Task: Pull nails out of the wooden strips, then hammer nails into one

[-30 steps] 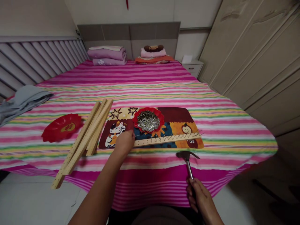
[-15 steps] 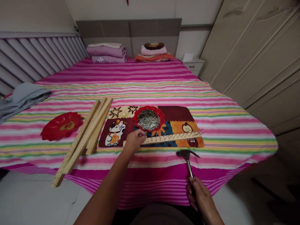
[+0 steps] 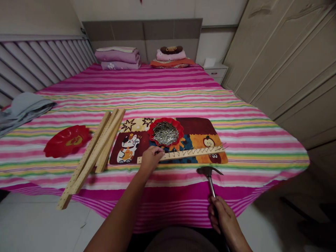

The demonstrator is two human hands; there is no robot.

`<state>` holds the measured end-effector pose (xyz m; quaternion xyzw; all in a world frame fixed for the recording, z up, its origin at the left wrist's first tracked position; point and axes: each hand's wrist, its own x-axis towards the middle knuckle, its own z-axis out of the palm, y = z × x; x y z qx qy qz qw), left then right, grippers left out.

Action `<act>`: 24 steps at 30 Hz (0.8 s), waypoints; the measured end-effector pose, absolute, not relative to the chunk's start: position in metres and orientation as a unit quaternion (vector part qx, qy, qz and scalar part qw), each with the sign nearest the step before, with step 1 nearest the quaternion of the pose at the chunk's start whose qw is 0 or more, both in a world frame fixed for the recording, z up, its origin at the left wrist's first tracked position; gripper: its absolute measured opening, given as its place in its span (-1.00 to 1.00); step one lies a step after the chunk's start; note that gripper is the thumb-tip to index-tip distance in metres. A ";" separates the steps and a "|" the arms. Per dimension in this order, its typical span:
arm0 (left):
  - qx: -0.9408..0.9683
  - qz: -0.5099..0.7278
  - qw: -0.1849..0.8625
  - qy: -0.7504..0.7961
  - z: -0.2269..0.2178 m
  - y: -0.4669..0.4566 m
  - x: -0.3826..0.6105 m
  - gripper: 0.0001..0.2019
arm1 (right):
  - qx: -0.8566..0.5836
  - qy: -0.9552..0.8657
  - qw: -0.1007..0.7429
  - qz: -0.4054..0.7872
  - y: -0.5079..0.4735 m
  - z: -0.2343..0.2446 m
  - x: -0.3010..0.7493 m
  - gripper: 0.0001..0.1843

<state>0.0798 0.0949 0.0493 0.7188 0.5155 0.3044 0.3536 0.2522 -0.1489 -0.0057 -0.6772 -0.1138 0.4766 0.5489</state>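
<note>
My left hand is closed in a pinch over the left part of a pale wooden strip. Its fingertips hold a nail, mostly hidden by them. A row of upright and leaning nails runs along the strip to the right of the hand. The strip lies across a patterned mat with a cat picture. Just behind it stands a red scalloped bowl heaped with loose nails. In my right hand is a claw hammer, gripped by its handle, its head in front of the strip.
Several pale wooden strips with rows of holes lie stacked at left, overhanging the bed's front edge. A second red dish is beside them. Grey cloth lies farther left. Folded bedding is at the back; a wardrobe stands right.
The view has shifted very slightly. Both hands keep nearly the same places, the left at the strip and the right on the hammer.
</note>
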 end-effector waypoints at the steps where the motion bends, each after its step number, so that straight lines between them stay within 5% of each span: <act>1: 0.721 0.304 0.351 0.514 0.049 0.095 0.080 -0.93 | -0.677 -0.113 0.550 0.475 -0.149 -0.006 0.252 -0.51; 15: 0.816 0.287 0.224 0.449 0.034 0.084 0.081 -0.89 | -0.688 -0.129 0.545 0.462 -0.152 0.018 0.239 -0.54; 24: 0.818 0.280 0.208 0.457 0.032 0.083 0.081 -0.87 | -0.646 -0.439 0.481 0.397 -0.086 0.079 0.219 -0.62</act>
